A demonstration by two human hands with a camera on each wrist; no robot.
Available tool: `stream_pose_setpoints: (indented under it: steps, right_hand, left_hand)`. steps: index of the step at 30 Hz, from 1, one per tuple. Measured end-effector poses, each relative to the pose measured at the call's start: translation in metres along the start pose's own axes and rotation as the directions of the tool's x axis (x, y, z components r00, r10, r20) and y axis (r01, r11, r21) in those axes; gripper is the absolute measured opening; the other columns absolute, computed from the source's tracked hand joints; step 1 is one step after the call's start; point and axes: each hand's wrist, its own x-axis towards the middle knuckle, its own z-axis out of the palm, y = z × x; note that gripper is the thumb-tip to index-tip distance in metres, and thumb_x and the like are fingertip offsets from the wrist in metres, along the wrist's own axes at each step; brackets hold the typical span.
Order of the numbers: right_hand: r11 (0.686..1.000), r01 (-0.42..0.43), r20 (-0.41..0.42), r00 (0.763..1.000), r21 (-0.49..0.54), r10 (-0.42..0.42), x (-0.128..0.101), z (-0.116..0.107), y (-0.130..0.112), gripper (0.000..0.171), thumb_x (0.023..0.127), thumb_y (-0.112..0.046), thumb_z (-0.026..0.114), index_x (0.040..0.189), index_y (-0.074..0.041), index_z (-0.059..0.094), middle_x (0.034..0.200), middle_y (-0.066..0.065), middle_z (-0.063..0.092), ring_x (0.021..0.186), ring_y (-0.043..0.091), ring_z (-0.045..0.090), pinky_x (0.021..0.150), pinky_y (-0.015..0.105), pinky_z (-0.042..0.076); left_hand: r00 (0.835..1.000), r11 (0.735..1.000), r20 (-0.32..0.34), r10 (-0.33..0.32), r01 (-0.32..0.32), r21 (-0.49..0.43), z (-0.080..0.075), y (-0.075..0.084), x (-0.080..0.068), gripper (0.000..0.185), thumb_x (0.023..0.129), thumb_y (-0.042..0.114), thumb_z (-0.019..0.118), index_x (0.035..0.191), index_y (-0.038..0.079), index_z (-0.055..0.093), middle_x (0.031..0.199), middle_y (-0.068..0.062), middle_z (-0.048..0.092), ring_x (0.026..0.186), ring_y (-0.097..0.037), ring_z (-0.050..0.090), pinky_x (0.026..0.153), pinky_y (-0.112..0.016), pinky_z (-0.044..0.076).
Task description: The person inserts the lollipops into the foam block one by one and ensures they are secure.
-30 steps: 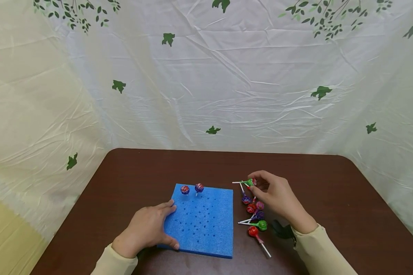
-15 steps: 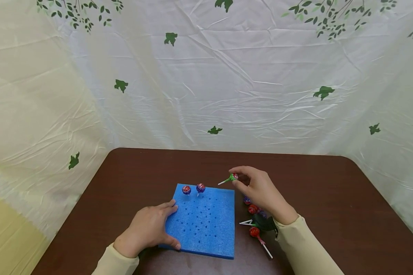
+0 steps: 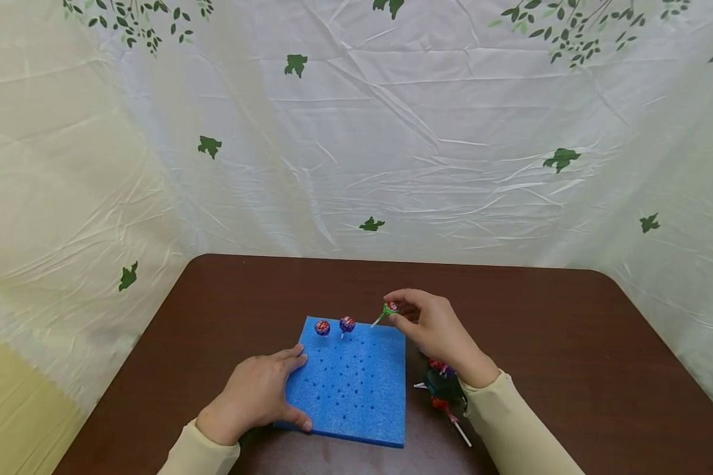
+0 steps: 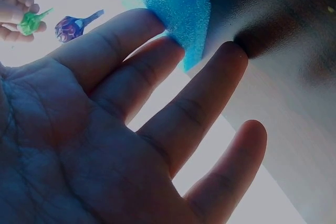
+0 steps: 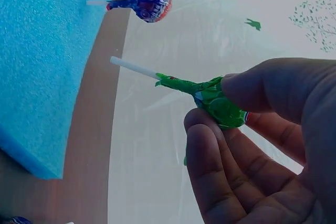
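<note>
A blue foam board [image 3: 356, 389] dotted with small holes lies on the table. Two wrapped lollipops, a red-and-purple one [image 3: 322, 328] and a purple one [image 3: 347, 324], stand upright along its far edge. My right hand [image 3: 430, 324] pinches a green-wrapped lollipop [image 5: 218, 103] by its head, above the board's far right corner. Its white stick points down and left, with the tip apart from the foam in the right wrist view. My left hand [image 3: 258, 394] rests against the board's left side, fingers spread and mostly straight, thumb at the near edge.
More lollipops lie right of the board, partly hidden under my right wrist; a red one [image 3: 441, 404] shows there. The brown table [image 3: 541, 343] runs back to a white leaf-printed curtain [image 3: 451, 132].
My right hand has lifted the green lollipop from the pile and carried it left to the board's far right corner. Its stick now tips further downward. The left hand stays put.
</note>
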Motion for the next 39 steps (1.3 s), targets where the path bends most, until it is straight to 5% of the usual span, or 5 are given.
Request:
stream_pose_setpoints:
  steps: [39]
  right_hand:
    - [0.998,0.046,0.033,0.998,-0.036,-0.045,-0.001,0.024,0.000,0.033,0.088,-0.005,0.077,0.120,-0.008,0.070,0.107,0.000,0.070,0.087,0.012,0.068,0.076,0.031,0.058]
  left_hand:
    - [1.000,1.000,0.021,-0.016,0.016,-0.001,0.000,0.000,0.000,0.107,0.054,0.077,0.080,0.134,0.007,0.064,0.144,-0.009,0.055,0.115,-0.037,0.062,0.089,-0.055,0.052]
